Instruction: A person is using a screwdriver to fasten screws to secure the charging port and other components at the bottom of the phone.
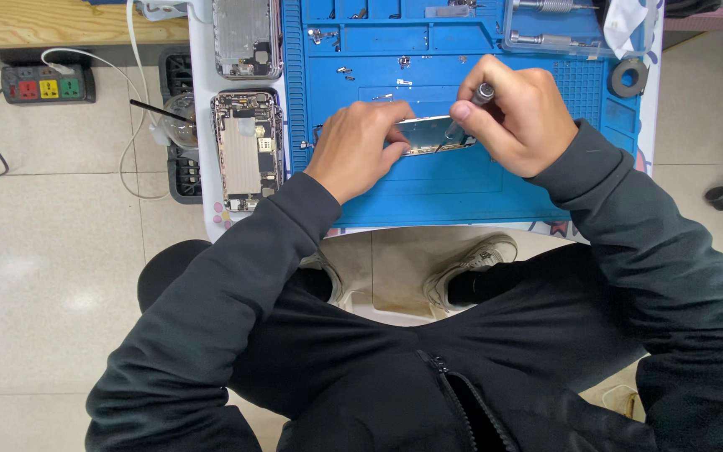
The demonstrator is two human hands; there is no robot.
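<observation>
My left hand presses down on a thin phone part that lies on the blue repair mat. My right hand grips a small metal screwdriver, held upright, its tip on the right end of that part. My fingers cover much of the part. Both arms wear dark sleeves.
Two opened phone housings lie left of the mat on the white table. Small screws sit on the mat's upper area. A clear tool case and a tape roll are at upper right. A power strip lies on the floor at left.
</observation>
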